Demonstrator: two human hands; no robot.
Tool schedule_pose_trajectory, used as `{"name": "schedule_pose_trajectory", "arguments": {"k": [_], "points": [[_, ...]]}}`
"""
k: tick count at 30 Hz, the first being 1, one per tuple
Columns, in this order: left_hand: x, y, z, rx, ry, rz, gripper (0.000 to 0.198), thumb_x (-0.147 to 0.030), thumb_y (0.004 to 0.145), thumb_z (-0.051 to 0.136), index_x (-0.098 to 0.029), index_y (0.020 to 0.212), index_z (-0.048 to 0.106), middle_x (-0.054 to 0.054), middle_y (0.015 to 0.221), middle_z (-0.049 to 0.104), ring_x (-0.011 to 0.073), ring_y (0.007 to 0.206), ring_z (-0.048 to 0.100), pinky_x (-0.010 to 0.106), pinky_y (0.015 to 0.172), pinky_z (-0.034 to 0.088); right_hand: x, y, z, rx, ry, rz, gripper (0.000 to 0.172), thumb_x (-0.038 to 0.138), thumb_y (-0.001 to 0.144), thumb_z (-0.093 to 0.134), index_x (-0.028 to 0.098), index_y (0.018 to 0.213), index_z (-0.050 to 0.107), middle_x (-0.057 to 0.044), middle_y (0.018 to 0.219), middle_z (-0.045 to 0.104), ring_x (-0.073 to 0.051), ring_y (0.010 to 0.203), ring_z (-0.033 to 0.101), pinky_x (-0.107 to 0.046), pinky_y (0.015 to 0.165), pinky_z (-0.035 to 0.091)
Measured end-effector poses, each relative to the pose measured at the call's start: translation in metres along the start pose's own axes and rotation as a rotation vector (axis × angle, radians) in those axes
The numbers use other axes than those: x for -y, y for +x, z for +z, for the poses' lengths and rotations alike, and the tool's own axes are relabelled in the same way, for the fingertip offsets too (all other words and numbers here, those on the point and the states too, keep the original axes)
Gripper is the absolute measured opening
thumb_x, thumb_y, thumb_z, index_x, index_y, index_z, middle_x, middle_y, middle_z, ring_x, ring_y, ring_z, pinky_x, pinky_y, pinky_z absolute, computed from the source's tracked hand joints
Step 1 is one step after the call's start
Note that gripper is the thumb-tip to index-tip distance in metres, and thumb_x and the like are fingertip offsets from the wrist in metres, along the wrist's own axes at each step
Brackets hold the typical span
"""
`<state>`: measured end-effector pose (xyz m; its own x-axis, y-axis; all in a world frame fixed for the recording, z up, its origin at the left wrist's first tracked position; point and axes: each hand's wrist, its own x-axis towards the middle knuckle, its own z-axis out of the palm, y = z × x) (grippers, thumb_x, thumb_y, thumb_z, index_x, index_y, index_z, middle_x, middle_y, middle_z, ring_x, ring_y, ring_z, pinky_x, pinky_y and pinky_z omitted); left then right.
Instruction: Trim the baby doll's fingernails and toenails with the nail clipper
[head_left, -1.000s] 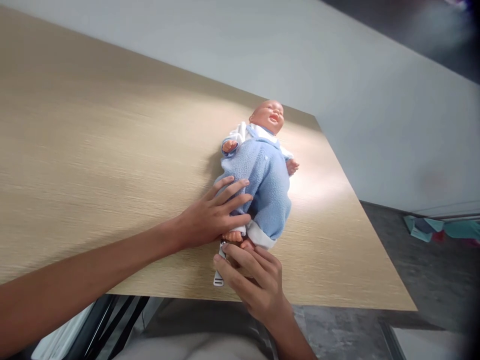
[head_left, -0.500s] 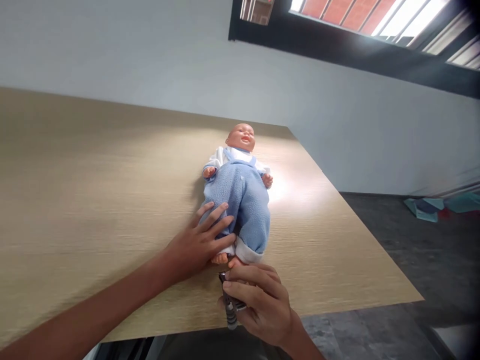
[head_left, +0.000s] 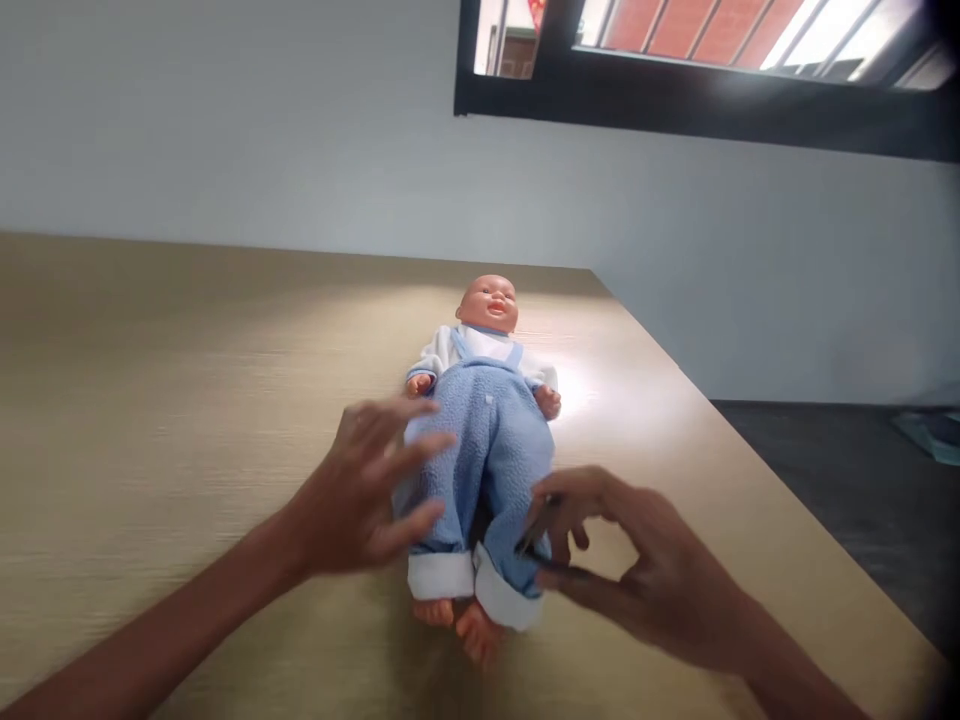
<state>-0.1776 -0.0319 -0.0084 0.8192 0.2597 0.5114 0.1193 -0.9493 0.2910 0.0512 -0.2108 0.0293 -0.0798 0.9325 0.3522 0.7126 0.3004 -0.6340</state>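
Observation:
A baby doll point(head_left: 487, 390) in blue fleece overalls and a white top lies on its back, its bare feet toward me. My left hand point(head_left: 367, 490) is raised beside and partly over the doll's leg on the left, its fingers spread and a little blurred, holding nothing. In my right hand point(head_left: 630, 560), over the other trouser leg, is a small dark metal nail clipper point(head_left: 534, 535), pinched between thumb and fingers. Motion blur and the fingers hide part of the clipper.
The doll lies on a light wooden table point(head_left: 187, 400). A pale wall point(head_left: 262, 130) stands behind it, with a dark-framed barred window point(head_left: 675, 100) above. Past the table's right edge is the dark floor point(head_left: 810, 450), with a teal item point(head_left: 930, 435) at the far right.
My left hand has lifted off the doll's leg, fingers now apart. My right hand has moved from the feet up and right with the nail clipper. The view has shifted, and the doll appears slightly lower.

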Motion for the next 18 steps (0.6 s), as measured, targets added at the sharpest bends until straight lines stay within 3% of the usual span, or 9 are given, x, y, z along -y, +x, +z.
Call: {"name": "schedule_pose_trajectory", "arguments": {"k": [2, 4, 6, 9, 13, 18], "points": [[0.022, 0.019, 0.007, -0.059, -0.036, -0.245, 0.050, -0.038, 0.091, 0.060, -0.022, 0.137, 0.048, 0.015, 0.139, 0.047, 0.0343, 0.129, 0.048, 0.054, 0.103, 0.043, -0.014, 0.035, -0.018, 0.022, -0.018, -0.002, 0.040, 0.028, 0.086, 0.077, 0.026, 0.120, 0.057, 0.002, 0.083, 0.072, -0.010, 0.061, 0.062, -0.024, 0.057, 0.053], [0.041, 0.034, 0.017, 0.014, -0.195, -0.424, 0.058, -0.042, 0.092, 0.060, -0.022, 0.143, 0.042, 0.014, 0.138, 0.047, 0.0301, 0.116, 0.057, 0.050, 0.098, 0.049, -0.024, 0.074, -0.028, 0.020, 0.076, 0.066, 0.040, 0.030, 0.085, 0.078, 0.024, 0.118, 0.057, 0.002, 0.080, 0.071, -0.012, 0.065, 0.064, -0.024, 0.059, 0.053], [0.052, 0.044, 0.028, 0.021, -0.309, -0.483, 0.056, -0.043, 0.092, 0.059, -0.022, 0.142, 0.044, 0.012, 0.134, 0.050, 0.0272, 0.112, 0.060, 0.047, 0.097, 0.052, -0.032, 0.108, -0.027, 0.040, 0.294, 0.102, 0.039, 0.027, 0.084, 0.077, 0.023, 0.116, 0.055, -0.001, 0.091, 0.073, -0.011, 0.067, 0.065, -0.022, 0.054, 0.051], [0.055, 0.049, 0.044, -0.061, -0.315, -0.502, 0.039, -0.032, 0.095, 0.052, -0.020, 0.133, 0.053, 0.010, 0.121, 0.056, 0.0217, 0.100, 0.064, 0.039, 0.090, 0.056, -0.042, 0.142, -0.010, 0.022, 0.466, 0.086, 0.039, 0.023, 0.080, 0.077, 0.022, 0.112, 0.056, -0.001, 0.092, 0.070, -0.013, 0.074, 0.070, -0.029, 0.071, 0.061], [0.051, 0.052, 0.054, -0.175, -0.308, -0.530, 0.020, -0.033, 0.099, 0.049, -0.018, 0.102, 0.061, 0.006, 0.100, 0.060, 0.0177, 0.081, 0.063, 0.032, 0.075, 0.058, -0.057, 0.158, 0.023, -0.062, 0.562, 0.070, 0.038, 0.031, 0.079, 0.079, 0.023, 0.110, 0.058, -0.001, 0.094, 0.066, -0.014, 0.080, 0.070, -0.028, 0.069, 0.062], [0.053, 0.068, 0.054, -0.308, -0.443, -0.537, 0.021, -0.040, 0.099, 0.055, -0.021, 0.104, 0.063, 0.005, 0.100, 0.064, 0.0167, 0.081, 0.064, 0.028, 0.070, 0.057, -0.077, 0.153, 0.043, -0.330, 0.669, 0.127, 0.034, 0.036, 0.083, 0.078, 0.024, 0.106, 0.055, 0.001, 0.086, 0.063, -0.013, 0.080, 0.067, -0.026, 0.075, 0.060]]}}
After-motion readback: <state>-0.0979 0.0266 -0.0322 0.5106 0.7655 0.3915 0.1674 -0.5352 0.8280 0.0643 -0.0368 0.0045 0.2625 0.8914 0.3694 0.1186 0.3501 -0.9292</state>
